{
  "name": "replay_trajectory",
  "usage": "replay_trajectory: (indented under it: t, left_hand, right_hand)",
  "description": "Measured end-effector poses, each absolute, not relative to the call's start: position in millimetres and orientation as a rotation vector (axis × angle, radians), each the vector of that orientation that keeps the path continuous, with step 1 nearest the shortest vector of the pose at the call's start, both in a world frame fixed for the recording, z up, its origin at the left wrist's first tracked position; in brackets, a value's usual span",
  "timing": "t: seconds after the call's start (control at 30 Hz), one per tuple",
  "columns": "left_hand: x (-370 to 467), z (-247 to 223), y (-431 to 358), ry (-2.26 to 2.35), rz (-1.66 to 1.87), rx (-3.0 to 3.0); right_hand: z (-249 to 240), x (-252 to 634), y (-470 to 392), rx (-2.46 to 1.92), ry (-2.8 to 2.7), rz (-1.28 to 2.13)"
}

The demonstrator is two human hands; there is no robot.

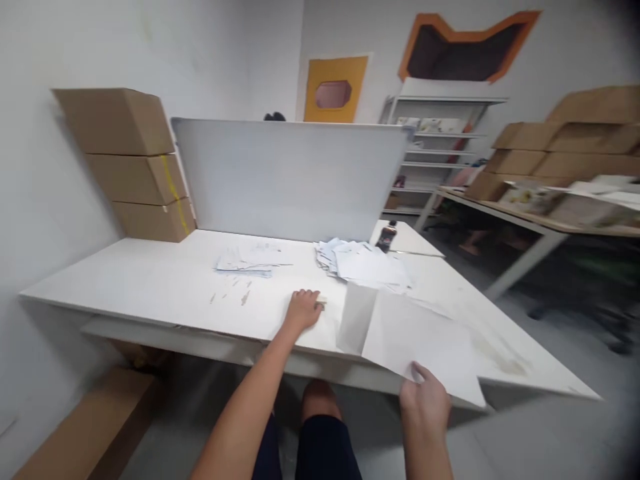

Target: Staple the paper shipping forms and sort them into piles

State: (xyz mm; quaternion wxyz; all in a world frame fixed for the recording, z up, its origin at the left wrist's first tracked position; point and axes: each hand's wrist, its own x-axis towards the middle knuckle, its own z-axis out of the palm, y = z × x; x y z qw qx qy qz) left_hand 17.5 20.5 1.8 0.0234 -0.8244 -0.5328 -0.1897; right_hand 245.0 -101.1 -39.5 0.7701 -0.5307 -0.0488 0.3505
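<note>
A folded white sheet (420, 333) lies over the front right of the white table, its left panel raised along a crease. My right hand (425, 400) pinches its front edge between thumb and fingers. Left of the sheet, my left hand (304, 310) is on the tabletop, fingers curled around a small pale object (321, 301) that is too small and blurred to name. Behind the sheet spreads a messy pile of white papers (367, 263). A smaller stack of papers (245, 260) rests farther left, with several small brownish bits (245, 298) in front of it.
A dark bottle (387, 237) stands behind the paper pile. A grey-white partition (290, 180) rises at the back of the table (150, 280). Stacked cardboard boxes (137, 177) stand at the back left. Another carton (95, 427) is on the floor below left.
</note>
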Motion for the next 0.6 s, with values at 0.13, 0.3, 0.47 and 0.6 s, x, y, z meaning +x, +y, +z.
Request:
replay_trajectory:
  t: [0.13, 0.3, 0.47, 0.6]
  left_hand:
    - [19, 7, 26, -1.624, -0.591, -2.549]
    - [18, 9, 29, -1.566, -0.636, -2.545]
    - [17, 8, 28, -1.567, -0.642, -2.526]
    - [17, 7, 31, -1.555, -0.657, -2.524]
  right_hand:
    - [-48, 248, -114, -1.093, -0.054, 0.404]
    - [-63, 223, -116, -1.056, -0.065, 0.67]
    - [-81, 218, -124, -1.07, -0.079, 0.87]
    - [-76, 221, -130, -1.064, -0.071, 0.884]
